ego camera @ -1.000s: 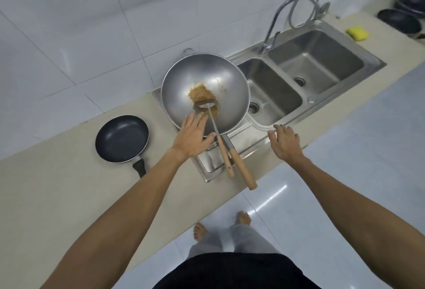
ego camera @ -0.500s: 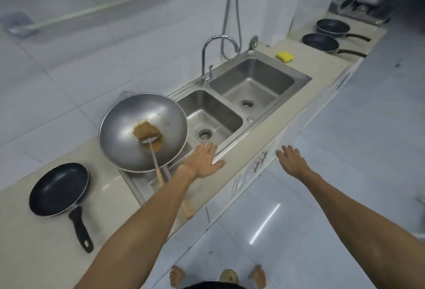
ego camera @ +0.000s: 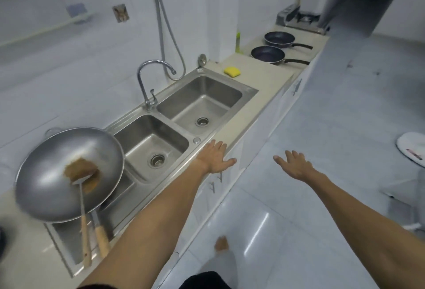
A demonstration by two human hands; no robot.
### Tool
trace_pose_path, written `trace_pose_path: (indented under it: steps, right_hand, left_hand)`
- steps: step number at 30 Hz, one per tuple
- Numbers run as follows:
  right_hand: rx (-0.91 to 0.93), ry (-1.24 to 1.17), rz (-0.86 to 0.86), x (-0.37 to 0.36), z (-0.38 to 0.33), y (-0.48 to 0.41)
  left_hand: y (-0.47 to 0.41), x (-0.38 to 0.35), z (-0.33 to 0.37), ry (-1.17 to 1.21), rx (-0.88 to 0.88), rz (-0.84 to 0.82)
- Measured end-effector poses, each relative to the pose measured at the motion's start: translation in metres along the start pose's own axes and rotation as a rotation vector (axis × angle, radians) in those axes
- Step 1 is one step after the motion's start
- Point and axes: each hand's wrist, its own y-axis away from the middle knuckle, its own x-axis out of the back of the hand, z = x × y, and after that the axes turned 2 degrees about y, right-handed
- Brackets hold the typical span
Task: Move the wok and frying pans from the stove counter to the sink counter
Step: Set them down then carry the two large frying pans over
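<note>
A steel wok with brown food and a wooden-handled spatula rests on the sink's drainboard at the lower left. Two dark frying pans stand far down the counter beside the stove: the nearer pan and the farther pan, handles pointing right. My left hand hovers open, palm down, over the counter's front edge by the sink. My right hand is open over the floor, holding nothing.
A double steel sink with a curved tap fills the counter's middle. A yellow sponge lies right of it. A gas stove sits at the far end. Cabinets run below; tiled floor lies to the right.
My view has swung right along the counter. The left hand left the wok and moved right past the sink. The black pan at the left has slid out of view.
</note>
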Motion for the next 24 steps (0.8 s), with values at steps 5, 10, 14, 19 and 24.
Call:
trace_pose_path:
  steps: [5,10,14,19,24]
  right_hand:
    - [-0.021,0.004,0.005,0.034,0.035,-0.055]
    - [-0.059,-0.023,-0.017,0.076,0.067,-0.126]
    - [-0.079,-0.040,-0.020,0.115,0.086,-0.189]
    - [-0.077,-0.046,0.000,0.169,0.100,-0.265]
    - [-0.095,-0.046,-0.019,0.205,0.122,-0.327]
  left_hand:
    - [-0.082,0.015,0.024,0.007,-0.028,-0.006]
    - [-0.170,0.037,0.034,-0.005,-0.060,0.008]
    - [-0.241,0.059,0.041,0.000,-0.048,-0.030]
    - [-0.331,0.094,0.053,0.010,-0.069,-0.032]
    - [-0.410,0.116,0.071,0.011,-0.085,-0.059]
